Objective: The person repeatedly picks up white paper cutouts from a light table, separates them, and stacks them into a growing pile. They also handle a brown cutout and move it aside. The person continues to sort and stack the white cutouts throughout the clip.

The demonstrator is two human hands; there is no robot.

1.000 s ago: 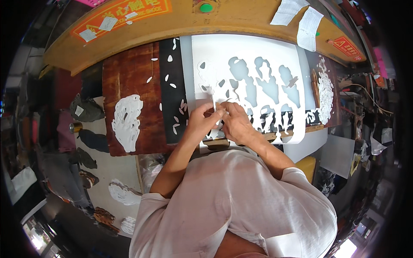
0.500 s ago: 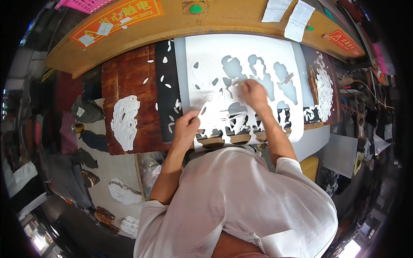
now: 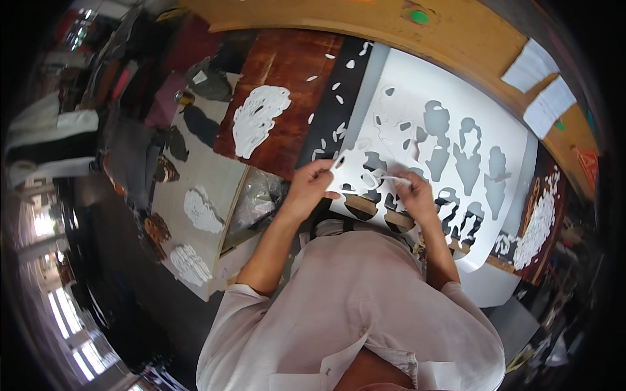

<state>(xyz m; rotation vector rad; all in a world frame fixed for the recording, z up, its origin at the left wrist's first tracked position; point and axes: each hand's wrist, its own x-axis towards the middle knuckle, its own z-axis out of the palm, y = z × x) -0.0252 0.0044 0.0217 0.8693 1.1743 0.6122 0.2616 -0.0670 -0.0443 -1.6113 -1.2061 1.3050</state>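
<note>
A white sheet (image 3: 486, 127) with shaped cut-outs lies over a pale grey board (image 3: 366, 88). My left hand (image 3: 312, 188) is closed on the sheet's near left edge, thumb and fingers pinching it beside a holed part. My right hand (image 3: 416, 195) is over the sheet's near half, its fingers closed on a thin white cut piece (image 3: 391, 178) that points toward my left hand. Grey and dark surfaces show through the openings. Whether that piece is fully free of the sheet, I cannot tell.
A stack of white cut pieces (image 3: 257, 117) lies on a reddish-brown board (image 3: 287, 62). Small white scraps dot the black strip (image 3: 329, 107) and heap at the right (image 3: 538, 225). A yellow-brown machine beam (image 3: 365, 19) spans the far side. More cut stacks (image 3: 202, 210) rest on a side table at left.
My view has turned, swinging the bench clockwise in the picture. My right hand has drawn nearer to me with a white piece in its fingers; my left hand stays at the sheet's edge.
</note>
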